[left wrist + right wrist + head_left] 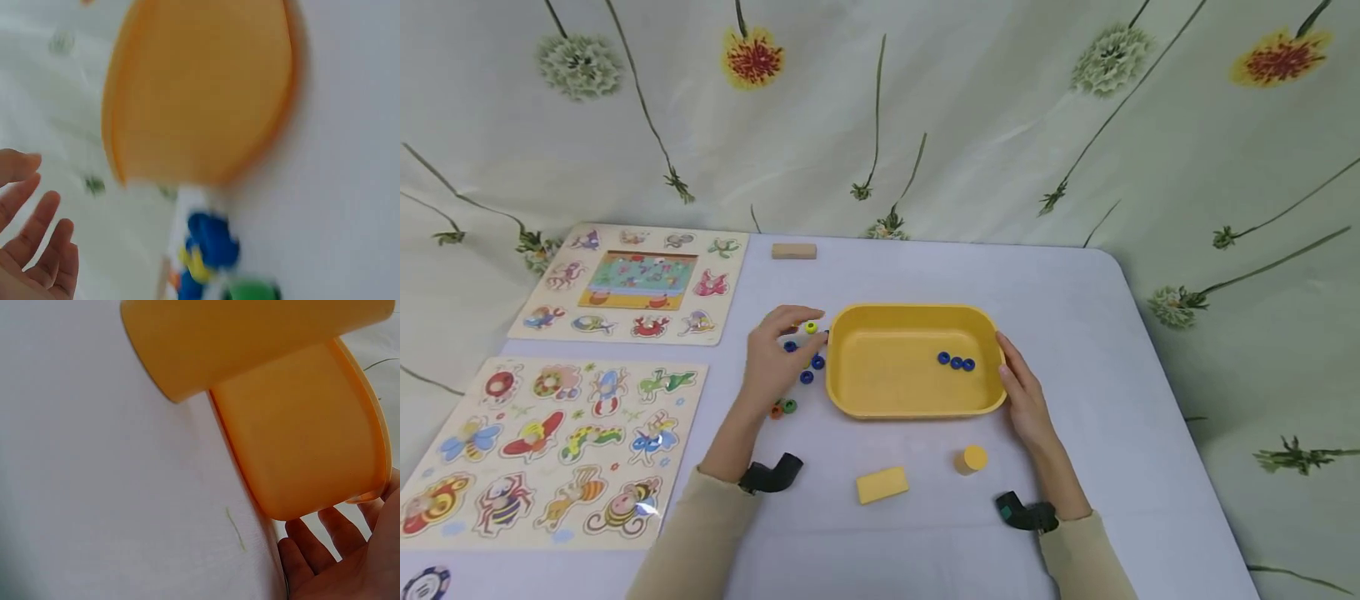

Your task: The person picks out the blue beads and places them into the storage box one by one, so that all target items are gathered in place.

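A yellow tray [917, 404] stands on the table with three blue beads [957, 362] in its right half. My right hand [1028, 406] holds the tray's right end, thumb at the rim and fingers along the outer wall; the right wrist view shows those fingers [340, 534] against its side. Just off the tray's left end, my left hand [775, 354] hovers over loose beads, thumb and fingers spread apart. Around it lie blue beads [807, 377], a yellow-green bead [811, 327], a green bead [789, 406] and an orange bead [777, 412], some partly hidden by the hand.
Nearer me are a yellow rectangular block [882, 485] and a yellow cylinder [972, 459]. A wooden block [793, 251] lies at the back edge. Two picture puzzle boards [715, 321] cover the left side, with a round patterned piece [428, 583] at the front left corner.
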The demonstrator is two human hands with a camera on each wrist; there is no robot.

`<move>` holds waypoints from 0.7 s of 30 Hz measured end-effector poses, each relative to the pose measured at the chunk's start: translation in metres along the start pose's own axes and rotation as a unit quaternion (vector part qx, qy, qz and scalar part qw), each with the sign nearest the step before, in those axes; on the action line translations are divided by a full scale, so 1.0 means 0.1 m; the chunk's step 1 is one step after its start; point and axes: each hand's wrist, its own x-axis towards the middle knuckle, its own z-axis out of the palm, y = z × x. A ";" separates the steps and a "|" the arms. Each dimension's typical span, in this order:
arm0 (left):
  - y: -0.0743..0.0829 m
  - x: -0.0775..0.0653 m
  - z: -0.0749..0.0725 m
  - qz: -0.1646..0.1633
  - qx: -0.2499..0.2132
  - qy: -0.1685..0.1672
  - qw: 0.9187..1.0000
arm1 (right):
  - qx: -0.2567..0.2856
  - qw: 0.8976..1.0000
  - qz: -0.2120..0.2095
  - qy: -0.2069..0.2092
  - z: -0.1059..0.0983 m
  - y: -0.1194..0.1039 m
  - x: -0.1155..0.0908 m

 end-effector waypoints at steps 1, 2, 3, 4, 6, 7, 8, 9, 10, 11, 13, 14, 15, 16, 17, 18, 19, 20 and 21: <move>-0.09 0.00 -0.08 -0.023 -0.008 0.009 1.000 | -0.001 1.000 0.000 0.001 0.00 0.00 0.00; -0.18 0.00 -0.15 -0.041 -0.015 0.022 0.999 | 0.001 1.000 -0.001 0.001 0.00 0.00 0.00; -0.25 -0.01 -0.20 -0.061 -0.022 0.032 0.997 | 0.001 1.000 -0.002 0.001 0.00 -0.01 0.00; -0.33 -0.02 -0.25 -0.080 -0.026 0.040 0.996 | 0.002 1.000 -0.002 0.001 0.00 -0.01 0.00; -0.47 -0.05 -0.30 -0.114 -0.030 0.048 0.992 | 0.002 1.000 -0.003 0.001 0.00 -0.01 0.00; -0.52 -0.07 -0.31 -0.130 -0.026 0.049 0.990 | 0.001 1.000 -0.002 0.000 0.01 -0.01 -0.01; -0.57 -0.09 -0.32 -0.144 -0.021 0.047 0.988 | 0.000 1.000 -0.002 0.000 0.01 -0.02 -0.01; -0.61 -0.11 -0.32 -0.158 -0.015 0.043 0.986 | 0.000 1.000 -0.002 0.000 0.01 -0.02 -0.01; -0.65 -0.12 -0.32 -0.167 -0.008 0.039 0.985 | -0.001 1.000 -0.001 0.000 0.01 -0.02 -0.01; -0.69 -0.14 -0.32 -0.173 -0.003 0.033 0.984 | -0.002 1.000 -0.001 0.000 0.01 -0.02 -0.01; -0.73 -0.16 -0.32 -0.178 0.005 0.024 0.984 | -0.002 1.000 -0.002 0.000 0.01 -0.02 -0.01; -0.75 -0.17 -0.31 -0.181 0.008 0.020 0.983 | -0.001 1.000 -0.003 0.000 0.01 -0.02 -0.01; -0.77 -0.18 -0.31 -0.183 0.012 0.017 0.983 | 0.000 1.000 -0.003 0.001 0.01 -0.02 -0.01; -0.78 -0.19 -0.31 -0.185 0.015 0.015 0.982 | -0.001 1.000 -0.003 0.001 0.01 -0.02 -0.01; -0.80 -0.19 -0.31 -0.188 0.018 0.012 0.982 | -0.003 1.000 -0.003 0.001 0.01 -0.02 -0.01; -0.81 -0.19 -0.30 -0.191 0.027 0.009 0.981 | -0.004 1.000 -0.002 0.001 0.01 -0.02 -0.01; -0.81 -0.20 -0.30 -0.193 0.036 0.004 0.980 | -0.005 1.000 -0.002 0.001 0.01 -0.02 -0.01; -0.82 -0.20 -0.30 -0.195 0.044 0.000 0.980 | -0.006 1.000 0.000 0.002 0.00 -0.02 -0.01; -0.82 -0.20 -0.29 -0.192 0.052 -0.005 0.980 | -0.009 1.000 0.001 0.002 0.00 -0.01 -0.01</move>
